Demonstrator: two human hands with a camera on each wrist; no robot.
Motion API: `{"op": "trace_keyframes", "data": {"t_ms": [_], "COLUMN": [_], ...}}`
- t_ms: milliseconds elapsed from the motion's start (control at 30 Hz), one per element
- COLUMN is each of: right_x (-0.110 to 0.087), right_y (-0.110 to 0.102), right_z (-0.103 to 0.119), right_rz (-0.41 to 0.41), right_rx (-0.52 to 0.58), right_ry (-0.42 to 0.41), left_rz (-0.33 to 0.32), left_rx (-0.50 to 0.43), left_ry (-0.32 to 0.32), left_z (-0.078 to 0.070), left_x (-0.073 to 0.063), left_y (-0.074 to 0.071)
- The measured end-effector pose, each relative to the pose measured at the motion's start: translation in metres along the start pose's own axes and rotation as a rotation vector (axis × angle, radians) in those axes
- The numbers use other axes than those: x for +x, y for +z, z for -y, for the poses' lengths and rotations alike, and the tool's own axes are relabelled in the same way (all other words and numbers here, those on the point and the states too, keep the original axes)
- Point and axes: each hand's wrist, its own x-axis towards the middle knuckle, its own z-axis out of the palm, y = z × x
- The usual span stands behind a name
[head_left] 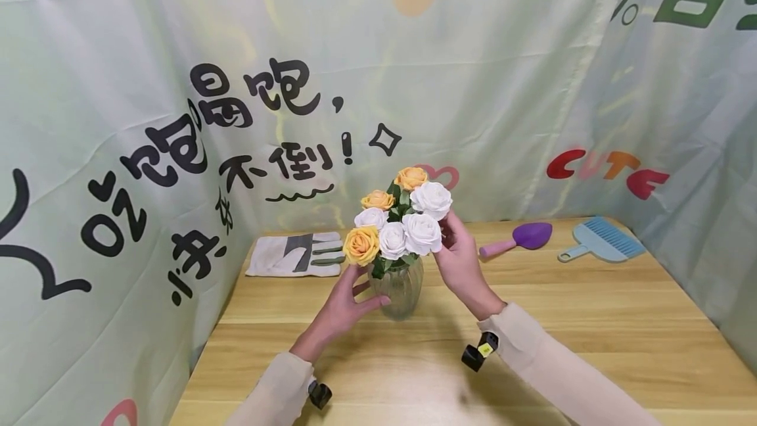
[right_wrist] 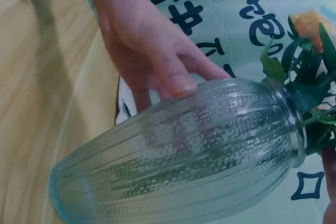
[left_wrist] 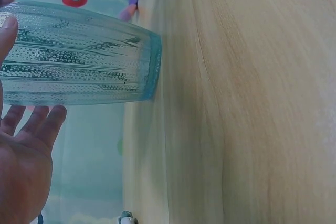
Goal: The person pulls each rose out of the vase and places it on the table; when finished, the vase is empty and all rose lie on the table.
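A ribbed clear glass vase stands upright on the wooden tabletop, its base right at the wood. White roses and orange-yellow roses with green leaves fill its mouth. My left hand grips the vase's left side, thumb in front and fingers behind, partly seen through the glass in the right wrist view. At the bouquet's right side is my right hand, its thumb and fingers against the white roses. The petals hide some of its fingertips, and I cannot tell whether they pinch a flower.
White and grey work gloves lie at the back left. Toward the back right are a purple trowel with a pink handle and a light blue dustpan-like tool. Printed fabric encloses the table's back and sides.
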Motion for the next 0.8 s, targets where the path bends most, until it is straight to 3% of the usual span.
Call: {"op": "trace_keyframes", "data": {"t_ms": [133, 333, 633, 800], "right_x": [0.004, 0.009, 0.014, 0.016], "right_y": [0.002, 0.000, -0.002, -0.003], "right_z": [0.003, 0.005, 0.008, 0.013], "right_rz": [-0.045, -0.080, -0.167, -0.137], "right_rx": [0.099, 0.266, 0.066, 0.089], "right_ry": [-0.006, 0.055, 0.006, -0.042], "left_rz": [0.002, 0.008, 0.003, 0.001], "left_rx": [-0.003, -0.004, -0.012, -0.009], "left_ry": [-0.007, -0.001, -0.020, -0.024], "left_z": [0.000, 0.000, -0.001, -0.001], "left_x": [0.000, 0.000, -0.001, -0.002], "left_y": [0.000, 0.000, 0.000, 0.000]}}
